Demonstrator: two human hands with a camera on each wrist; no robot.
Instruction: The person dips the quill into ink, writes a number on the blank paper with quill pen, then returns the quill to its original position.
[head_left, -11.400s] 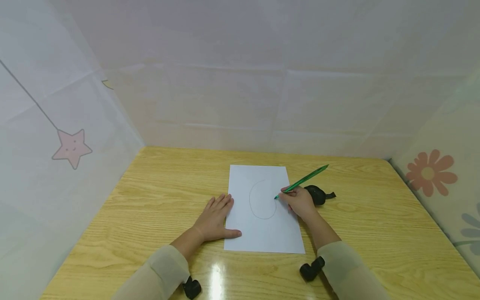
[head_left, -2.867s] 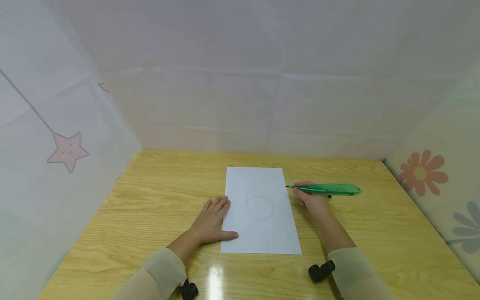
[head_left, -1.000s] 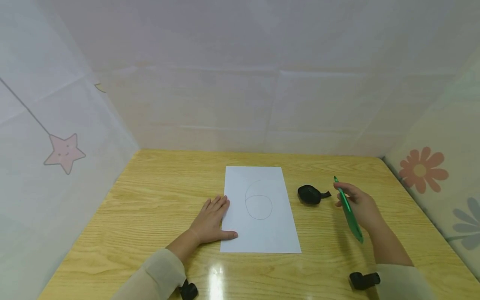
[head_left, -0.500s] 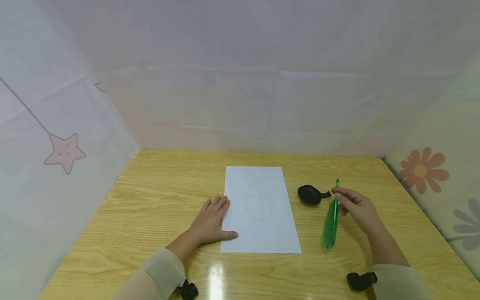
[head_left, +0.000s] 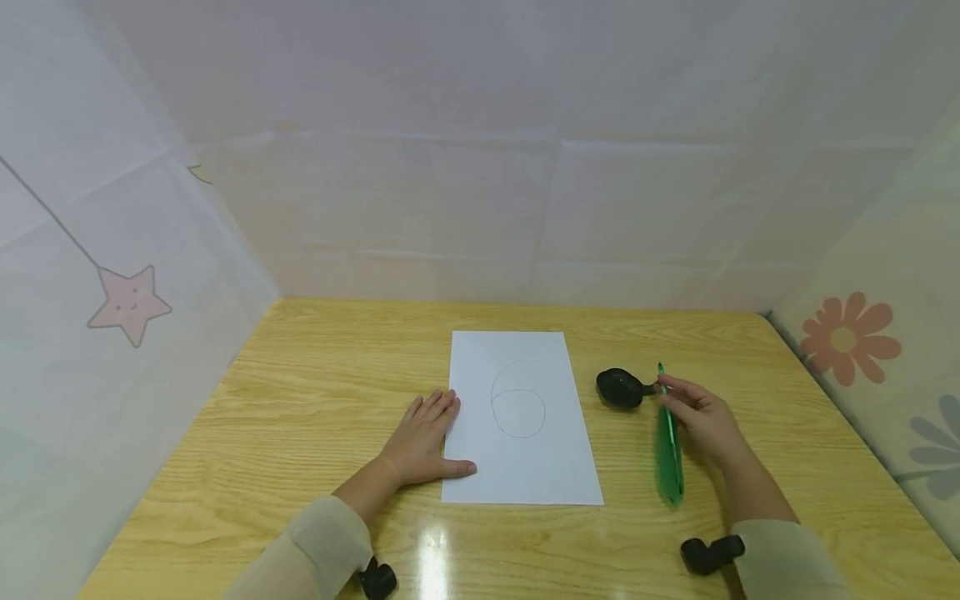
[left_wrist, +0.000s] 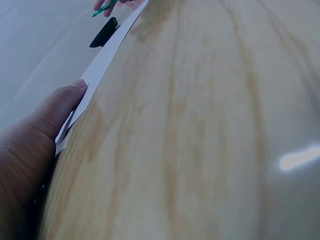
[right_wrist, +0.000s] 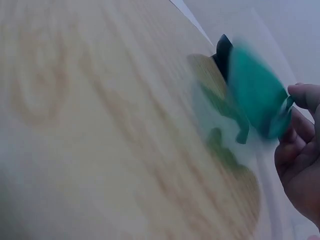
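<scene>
In the head view my left hand [head_left: 416, 446] lies flat with fingers spread, fingertips and thumb on the left edge of a white sheet of paper [head_left: 525, 471]. A thin line like a figure 6 is drawn on the sheet. To the right of the paper, my right hand [head_left: 705, 421] pinches a green leaf-shaped pen [head_left: 670, 458] between thumb and fingers. The pen's tip points away from me, its broad translucent part toward me. Right by the fingertips is a rounded black object with a short stem [head_left: 619, 388]. In the right wrist view the pen [right_wrist: 255, 90] is blurred.
The wood-grain table [head_left: 300, 375] has a back edge against a pale cloth sheet [head_left: 420, 208]. More printed cloth hangs at both sides, with a pink star [head_left: 130, 305] on the left and a red flower [head_left: 847, 338] on the right.
Since the oldest frame, the drawn line has grown into a 6 shape. My right hand has carried the pen off the paper, swung it round, then drifted left toward the black object. Left hand stays.
</scene>
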